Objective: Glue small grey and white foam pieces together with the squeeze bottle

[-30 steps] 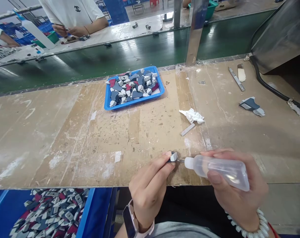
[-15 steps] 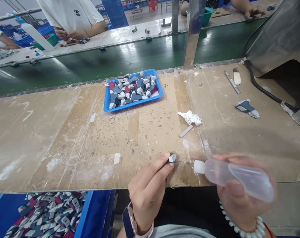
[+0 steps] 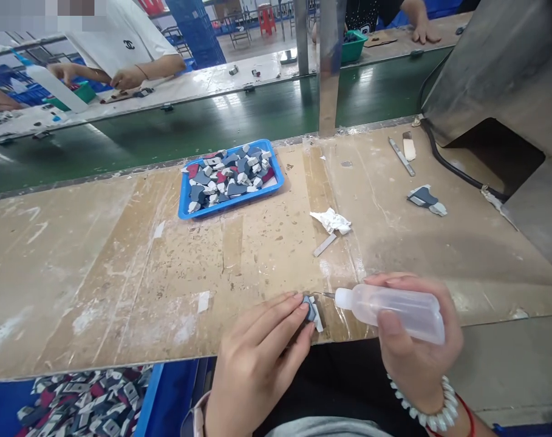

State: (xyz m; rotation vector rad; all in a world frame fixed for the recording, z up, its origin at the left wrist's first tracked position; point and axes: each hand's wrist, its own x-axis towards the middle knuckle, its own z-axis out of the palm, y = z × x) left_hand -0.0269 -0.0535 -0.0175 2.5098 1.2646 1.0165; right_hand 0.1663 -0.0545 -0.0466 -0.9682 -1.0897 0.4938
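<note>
Near the bench's front edge, my left hand [image 3: 264, 349] pinches a small blue-grey and white plastic piece [image 3: 311, 311] between thumb and fingers. My right hand [image 3: 416, 331] is wrapped round a translucent squeeze bottle [image 3: 394, 309] with a white cap and a thin needle tip. The bottle lies nearly level, its needle pointing left. The needle's end is close to the top of the piece; whether it touches I cannot tell. A crumpled white tissue [image 3: 331, 221] and a small flat metal strip [image 3: 325, 245] lie just beyond my hands.
A blue tray [image 3: 184, 213] full of similar pieces stands at the back of the bench. One loose piece [image 3: 427, 200] and a slim metal tool [image 3: 401, 156] lie at right. A blue crate [image 3: 150, 388] of pieces sits below left. Beyond the green conveyor [image 3: 203, 115], other people work.
The piece has been turned in my left hand and shows more of its blue-grey side. My right hand has brought the bottle's needle closer to it. The camera view has shifted slightly.
</note>
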